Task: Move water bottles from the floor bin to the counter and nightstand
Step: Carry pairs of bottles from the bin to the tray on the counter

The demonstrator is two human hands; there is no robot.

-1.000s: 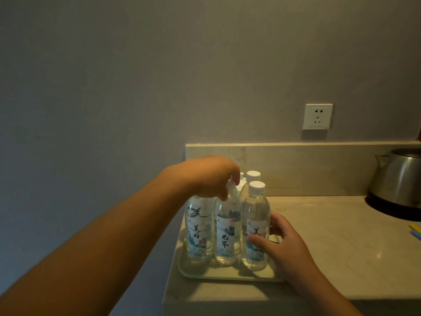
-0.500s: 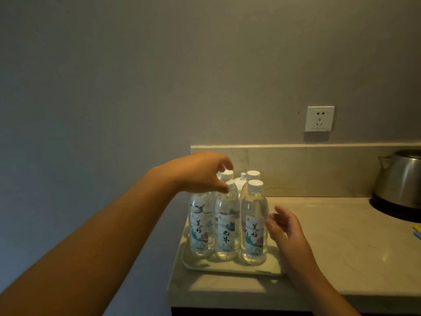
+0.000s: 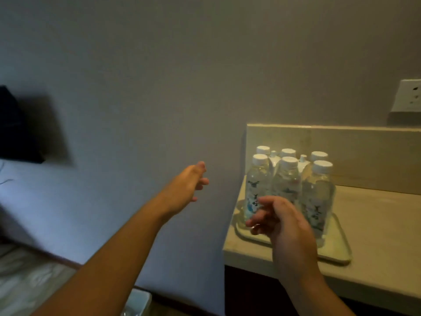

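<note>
Six water bottles (image 3: 287, 179) with white caps stand upright in two rows on a pale tray (image 3: 339, 249) at the left end of the desk (image 3: 382, 224), right of centre in the frame. The left hand (image 3: 188, 185) hangs in the air at mid-frame, left of the desk, fingers loosely spread and holding nothing. The right hand (image 3: 282, 222) hovers in front of the tray, fingers relaxed, also empty. A wall socket (image 3: 407, 95) sits at the upper right.

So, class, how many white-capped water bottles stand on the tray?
6: three in front, three behind. Others may be hidden.
</note>
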